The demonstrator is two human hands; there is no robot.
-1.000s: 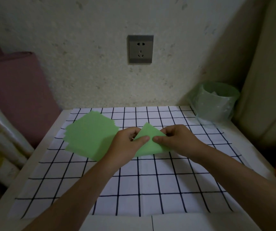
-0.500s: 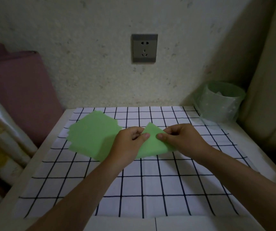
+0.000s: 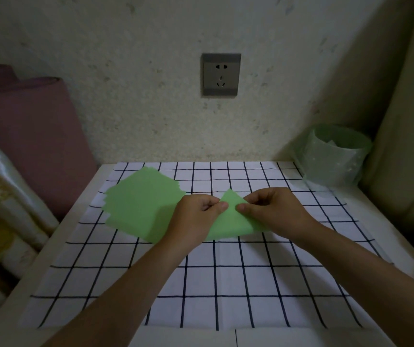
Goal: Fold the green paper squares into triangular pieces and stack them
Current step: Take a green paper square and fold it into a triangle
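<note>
Checked cloth (image 3: 226, 284): 1 paper stack (image 3: 141, 204); L hand (image 3: 193, 219), R hand (image 3: 276, 211) pinch 1 triangle (image 3: 228, 224).

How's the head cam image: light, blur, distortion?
Head view: dim, even light, no glare; left hand throws a soft shadow on the stack of green squares; grid lines of the checked cloth splay outward, wide-angle; folded paper and wall socket fairly sharp, frame edges soft.

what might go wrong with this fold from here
The left hand and right hand pinch the green sheet only near its top, so its edges may slip out of line before creasing. The left wrist crosses a corner of the unevenly fanned stack of green squares; a nudge could scatter it.
</note>
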